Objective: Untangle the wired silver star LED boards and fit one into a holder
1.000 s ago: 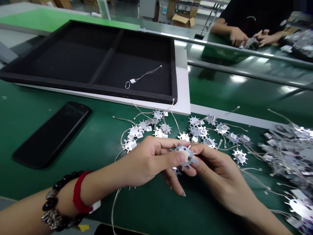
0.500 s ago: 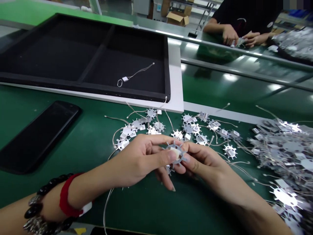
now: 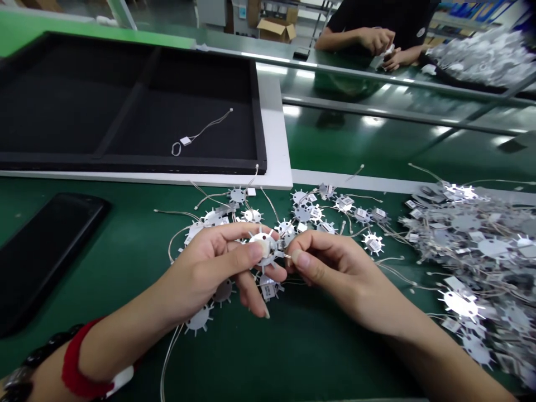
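A round silver metal plate with short spokes [image 3: 271,243] is pinched between the thumb and fingers of my left hand [image 3: 226,259]. My right hand [image 3: 330,259] is closed just to its right, thumb and forefinger pinching a thin pale wire [image 3: 287,256] at the plate's edge. Behind and below both hands lie several similar spoked plates [image 3: 344,203], many with white squares and thin wires attached. One such plate [image 3: 198,319] rests under my left wrist. The fingertips of my left hand partly cover the held plate.
A black divided tray [image 3: 201,162] at the back left holds one wired white square [image 3: 185,141]. A black phone [image 3: 46,251] lies at left. A large heap of spoked plates [image 3: 494,245] covers the right. Across the bench, a co-worker's hands [image 3: 383,47] handle a small part.
My right hand has drawn slightly away from the plate's edge and now pinches the wire. The plate has turned a little in my left hand. The camera view has shifted right.
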A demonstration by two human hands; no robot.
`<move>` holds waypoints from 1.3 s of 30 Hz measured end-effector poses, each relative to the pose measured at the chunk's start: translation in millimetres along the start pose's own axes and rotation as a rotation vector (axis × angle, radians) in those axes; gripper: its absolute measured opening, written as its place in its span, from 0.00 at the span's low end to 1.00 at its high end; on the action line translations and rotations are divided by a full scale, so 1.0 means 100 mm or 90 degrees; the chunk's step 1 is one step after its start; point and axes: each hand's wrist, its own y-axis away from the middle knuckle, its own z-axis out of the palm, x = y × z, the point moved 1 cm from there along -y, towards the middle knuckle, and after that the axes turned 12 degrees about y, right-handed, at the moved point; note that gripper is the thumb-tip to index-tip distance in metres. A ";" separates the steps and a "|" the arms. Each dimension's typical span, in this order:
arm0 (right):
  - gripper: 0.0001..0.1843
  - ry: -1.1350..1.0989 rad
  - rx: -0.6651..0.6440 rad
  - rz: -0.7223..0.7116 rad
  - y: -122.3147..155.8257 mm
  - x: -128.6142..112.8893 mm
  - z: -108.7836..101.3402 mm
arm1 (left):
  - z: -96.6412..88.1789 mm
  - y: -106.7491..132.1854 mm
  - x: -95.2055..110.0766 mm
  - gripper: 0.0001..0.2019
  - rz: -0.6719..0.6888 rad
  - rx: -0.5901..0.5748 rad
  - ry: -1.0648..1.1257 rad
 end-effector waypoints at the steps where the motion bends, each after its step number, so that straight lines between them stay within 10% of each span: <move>1: 0.16 0.001 0.001 0.005 0.00 0.00 0.00 | 0.00 0.00 0.00 0.15 0.000 -0.001 -0.002; 25: 0.11 0.110 0.091 0.039 0.01 0.01 0.03 | -0.03 0.04 -0.01 0.12 0.191 0.083 -0.351; 39: 0.08 0.064 0.049 0.017 0.00 -0.01 0.02 | -0.02 0.03 0.00 0.21 0.108 0.098 -0.334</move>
